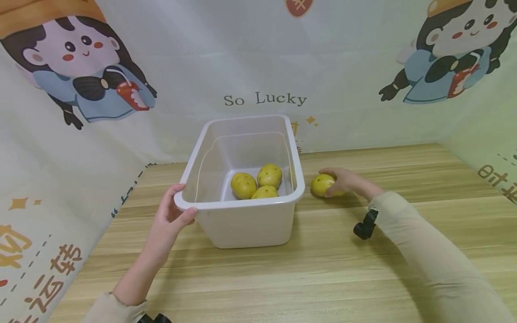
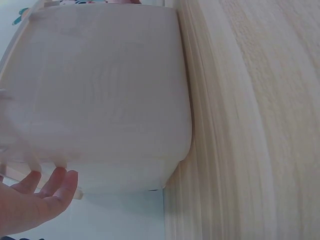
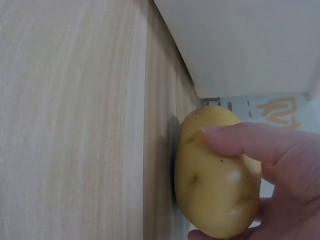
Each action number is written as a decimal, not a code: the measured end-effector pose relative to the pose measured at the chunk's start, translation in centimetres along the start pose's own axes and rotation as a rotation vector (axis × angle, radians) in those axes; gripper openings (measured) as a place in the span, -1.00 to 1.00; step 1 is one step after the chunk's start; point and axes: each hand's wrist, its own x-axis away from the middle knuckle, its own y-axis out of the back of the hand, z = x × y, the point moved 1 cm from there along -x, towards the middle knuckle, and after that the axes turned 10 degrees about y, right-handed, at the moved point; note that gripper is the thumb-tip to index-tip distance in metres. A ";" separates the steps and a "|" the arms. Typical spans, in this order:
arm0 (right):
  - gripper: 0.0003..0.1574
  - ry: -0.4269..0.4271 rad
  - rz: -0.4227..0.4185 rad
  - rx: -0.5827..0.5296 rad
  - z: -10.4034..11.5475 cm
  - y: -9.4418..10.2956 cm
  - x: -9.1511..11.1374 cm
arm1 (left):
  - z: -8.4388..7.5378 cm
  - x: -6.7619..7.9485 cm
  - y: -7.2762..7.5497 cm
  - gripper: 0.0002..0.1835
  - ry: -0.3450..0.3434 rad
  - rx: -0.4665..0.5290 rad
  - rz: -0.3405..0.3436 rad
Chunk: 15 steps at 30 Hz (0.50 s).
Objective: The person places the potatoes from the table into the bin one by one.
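Note:
A white plastic bin (image 1: 252,226) stands on the table, with three yellow potatoes (image 1: 244,185) lying together on its floor. My left hand (image 1: 171,220) grips the bin's rim at the near left corner, thumb at the front and fingers around the side; the left wrist view shows fingertips (image 2: 65,185) against the bin's outside. To the right of the bin, my right hand (image 1: 348,181) holds another potato (image 1: 322,184). In the right wrist view the thumb presses on this potato (image 3: 215,175), and other fingers curl beneath it. Whether it touches the table I cannot tell.
The wood-grain table (image 1: 258,287) reaches back to a pale printed cloth (image 1: 343,67) with cartoon figures and lettering, which also hangs at both sides. A black wrist mount (image 1: 365,225) sits at the right sleeve (image 1: 436,260).

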 end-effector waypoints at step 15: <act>-0.03 -0.008 -0.007 0.008 0.7 1.4 0.7 | 0.0 0.0 0.0 -0.54 -0.001 -0.009 -0.008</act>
